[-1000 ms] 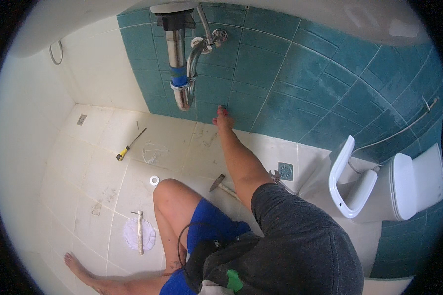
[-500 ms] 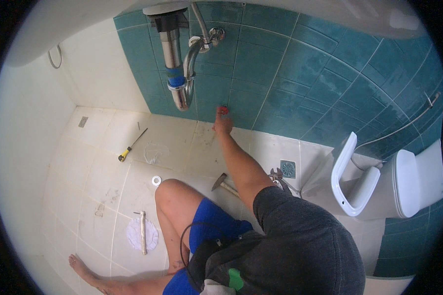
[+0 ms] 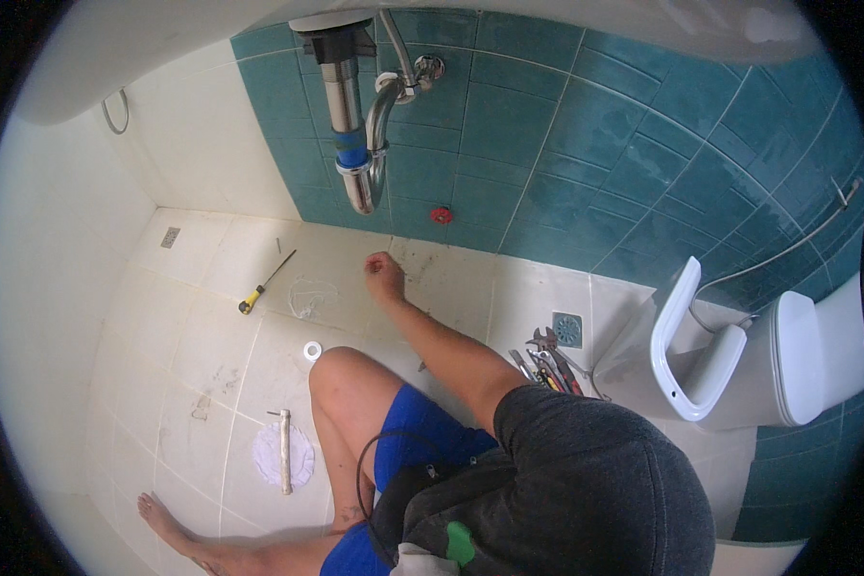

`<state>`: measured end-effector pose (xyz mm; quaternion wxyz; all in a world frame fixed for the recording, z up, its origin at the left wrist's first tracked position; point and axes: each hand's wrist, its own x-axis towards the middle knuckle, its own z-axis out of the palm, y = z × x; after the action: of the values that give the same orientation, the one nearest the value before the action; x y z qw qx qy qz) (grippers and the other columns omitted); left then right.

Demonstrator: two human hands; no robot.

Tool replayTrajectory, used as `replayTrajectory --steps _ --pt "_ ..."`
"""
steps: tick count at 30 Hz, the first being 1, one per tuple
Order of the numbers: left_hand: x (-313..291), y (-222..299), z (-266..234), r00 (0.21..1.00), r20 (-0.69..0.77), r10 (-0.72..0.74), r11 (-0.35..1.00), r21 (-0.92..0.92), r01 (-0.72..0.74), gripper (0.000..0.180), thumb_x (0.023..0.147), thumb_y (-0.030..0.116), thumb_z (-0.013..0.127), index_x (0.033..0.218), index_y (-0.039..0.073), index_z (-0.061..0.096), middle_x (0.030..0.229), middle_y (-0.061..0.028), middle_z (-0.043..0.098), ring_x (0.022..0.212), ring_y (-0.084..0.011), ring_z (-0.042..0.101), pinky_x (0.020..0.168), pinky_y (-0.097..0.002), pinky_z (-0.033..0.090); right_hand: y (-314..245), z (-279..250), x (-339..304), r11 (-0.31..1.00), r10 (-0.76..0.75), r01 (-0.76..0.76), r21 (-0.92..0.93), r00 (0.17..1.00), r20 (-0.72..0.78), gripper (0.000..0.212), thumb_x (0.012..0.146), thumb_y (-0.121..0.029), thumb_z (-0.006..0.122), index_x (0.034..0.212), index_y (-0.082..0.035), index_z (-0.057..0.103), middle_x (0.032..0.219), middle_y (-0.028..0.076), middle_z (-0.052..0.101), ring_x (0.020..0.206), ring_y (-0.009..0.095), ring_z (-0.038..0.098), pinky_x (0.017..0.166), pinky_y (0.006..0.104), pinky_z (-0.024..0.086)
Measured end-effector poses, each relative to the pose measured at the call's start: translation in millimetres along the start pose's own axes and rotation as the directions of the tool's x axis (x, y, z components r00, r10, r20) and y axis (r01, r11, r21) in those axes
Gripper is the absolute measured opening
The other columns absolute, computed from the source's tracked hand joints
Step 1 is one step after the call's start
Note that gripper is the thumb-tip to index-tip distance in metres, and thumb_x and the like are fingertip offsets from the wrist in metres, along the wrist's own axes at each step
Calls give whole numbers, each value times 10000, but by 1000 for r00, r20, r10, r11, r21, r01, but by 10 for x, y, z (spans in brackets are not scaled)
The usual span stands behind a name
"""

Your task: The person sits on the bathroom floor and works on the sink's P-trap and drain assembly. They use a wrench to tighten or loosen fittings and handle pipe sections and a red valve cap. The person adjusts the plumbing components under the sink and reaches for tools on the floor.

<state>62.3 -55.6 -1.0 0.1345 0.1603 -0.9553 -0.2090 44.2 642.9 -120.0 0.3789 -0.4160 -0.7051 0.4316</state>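
Right hand (image 3: 384,276): one, seen at the end of an outstretched forearm, lowered to the pale floor tiles (image 3: 211,317) below the chrome drain trap (image 3: 363,173); fingers appear curled, whether anything is gripped cannot be told. Left hand: not seen. Screwdriver (image 3: 264,284), yellow-handled: one, lying left of the hand, well apart. White tape roll (image 3: 312,350): one, beside the raised knee. Red valve cap (image 3: 441,215): one, on the teal wall. Pliers and wrenches (image 3: 545,360): a cluster, count unclear, near the floor drain (image 3: 567,329).

One yellow-handled screwdriver (image 3: 264,285), one roll of white tape (image 3: 312,350) and one toilet (image 3: 768,360) are visible. One chrome drain trap (image 3: 360,144) hangs under one basin. Several pliers (image 3: 547,360) lie in one pile.
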Motion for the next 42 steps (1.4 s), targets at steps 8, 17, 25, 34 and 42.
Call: replayTrajectory --steps 8,17,25,34,42 --pt "126 232 107 999 -12 45 998 -54 -46 630 978 393 532 1429 -38 456 1450 -287 446 1339 -434 437 1107 -449 363 89 -302 734 119 549 -437 892 777 307 596 1006 -564 471 1138 14 530 756 125 632 659 261 641 574 383 558" --pt "21 91 71 1000 -14 16 1000 -11 -16 619 983 375 533 1435 -40 450 1468 -280 434 1357 -427 424 1120 -441 352 536 -877 1423 163 509 -317 934 838 196 522 990 -555 523 1072 -42 577 875 111 604 769 266 619 731 413 598" --pt "94 353 231 997 -34 67 997 -47 -69 610 987 358 534 1440 -41 444 1485 -274 423 1374 -421 413 1132 -433 342 597 -983 1790 923 -7 -180 -341 876 -482 186 929 -195 653 1007 -32 609 905 136 625 827 298 643 752 432 573" --pt "-33 490 -10 992 -73 106 994 -19 -107 601 992 339 535 1446 -42 438 1504 -267 411 1392 -413 400 1146 -424 330 448 -1186 1352 255 -405 349 -902 885 228 322 921 -157 586 1209 -16 613 1238 205 538 1068 386 581 806 528 541" --pt "-236 443 -574 904 -233 358 921 -69 -383 593 996 323 536 1451 -43 432 1520 -261 400 1409 -407 388 1158 -417 320 -273 -803 725 -501 147 645 -577 720 678 539 961 -261 576 1455 -90 446 1485 165 448 1300 435 484 1028 669 377"
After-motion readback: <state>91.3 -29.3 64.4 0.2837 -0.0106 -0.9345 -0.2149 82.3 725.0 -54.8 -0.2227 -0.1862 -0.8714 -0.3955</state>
